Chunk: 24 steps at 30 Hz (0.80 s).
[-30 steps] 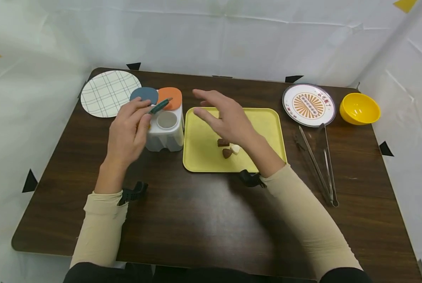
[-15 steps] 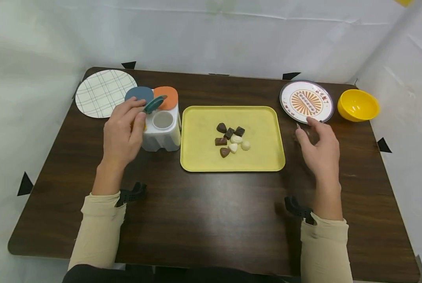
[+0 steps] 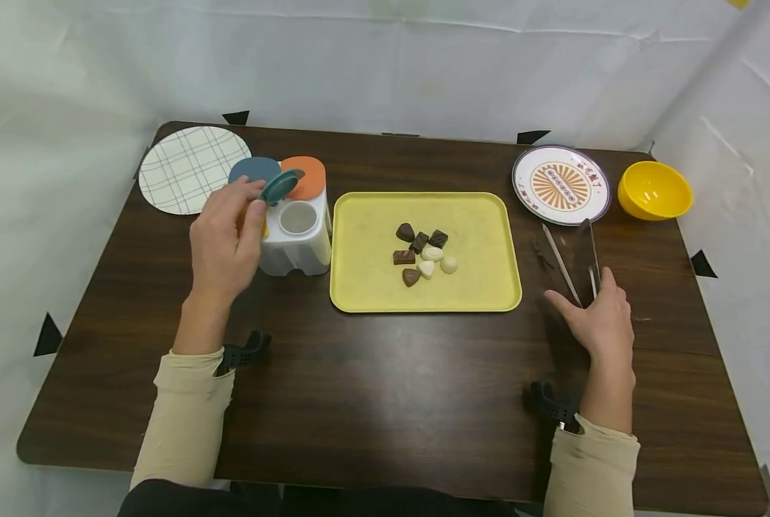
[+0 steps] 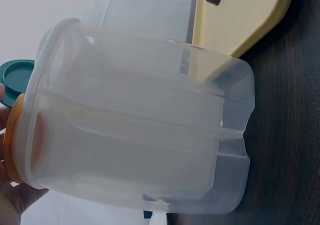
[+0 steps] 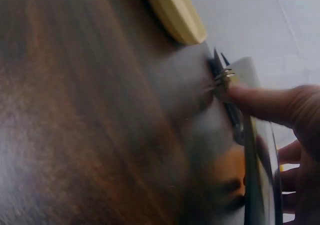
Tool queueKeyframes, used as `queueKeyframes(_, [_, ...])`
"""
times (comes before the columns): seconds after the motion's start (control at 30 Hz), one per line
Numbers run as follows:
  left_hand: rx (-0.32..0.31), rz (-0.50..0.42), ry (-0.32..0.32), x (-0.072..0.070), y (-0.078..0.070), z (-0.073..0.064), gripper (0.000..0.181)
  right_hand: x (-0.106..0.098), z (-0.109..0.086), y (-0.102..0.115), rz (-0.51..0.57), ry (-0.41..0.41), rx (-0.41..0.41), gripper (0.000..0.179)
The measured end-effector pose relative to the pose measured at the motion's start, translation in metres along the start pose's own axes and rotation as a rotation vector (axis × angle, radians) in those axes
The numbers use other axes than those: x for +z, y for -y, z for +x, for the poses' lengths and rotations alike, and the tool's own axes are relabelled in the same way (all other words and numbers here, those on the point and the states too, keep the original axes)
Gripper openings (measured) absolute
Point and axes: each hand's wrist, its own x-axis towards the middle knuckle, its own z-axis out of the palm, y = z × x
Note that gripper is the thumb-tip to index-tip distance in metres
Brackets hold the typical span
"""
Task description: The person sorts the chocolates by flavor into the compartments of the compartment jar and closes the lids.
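My left hand (image 3: pixel 226 237) pinches a round green lid (image 3: pixel 280 186) above a translucent white container (image 3: pixel 294 251). One round opening (image 3: pixel 298 217) of the container is uncovered; a blue lid (image 3: pixel 254 169) and an orange lid (image 3: pixel 307 177) cover others. From the side, the left wrist view shows the container upright, with a yellow-orange lid (image 4: pixel 13 140) beside my fingers. At the right, my right hand (image 3: pixel 601 319) is spread around metal tongs (image 3: pixel 560 262), thumb on one side and fingers on the other. The hand hides their lower end.
Several dark, brown and white chocolates (image 3: pixel 404 257) lie on a yellow tray (image 3: pixel 488 287) mid-table. Behind the tongs are a patterned plate (image 3: pixel 560 184) and a yellow bowl (image 3: pixel 654 191). A checked oval placemat (image 3: pixel 191 169) lies at the back left.
My right hand has moved from above the tray to the right, then down along the tongs toward the near edge. My left hand stays over the container, holding the green lid, which has tilted.
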Motion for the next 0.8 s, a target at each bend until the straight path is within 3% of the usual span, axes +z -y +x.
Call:
queueKeyframes(0.17, [-0.011,-0.032,-0.009,0.002,-0.001,0.001,0.035,0.002,0.003,-0.002,-0.007,-0.032,0.018,0.101])
queueKeyframes(0.47, [-0.034,-0.043,-0.021,0.001,-0.002,-0.001,0.032,0.006,0.005,-0.007,0.055,-0.109,-0.053,0.071])
queueKeyframes(0.6, [-0.051,-0.066,-0.040,0.004,-0.001,-0.005,0.031,0.005,0.005,-0.010,0.081,-0.091,-0.053,0.071])
queueKeyframes(0.8, [-0.022,-0.048,-0.027,0.007,0.000,-0.008,0.036,0.002,0.002,-0.012,0.115,-0.095,-0.073,0.070])
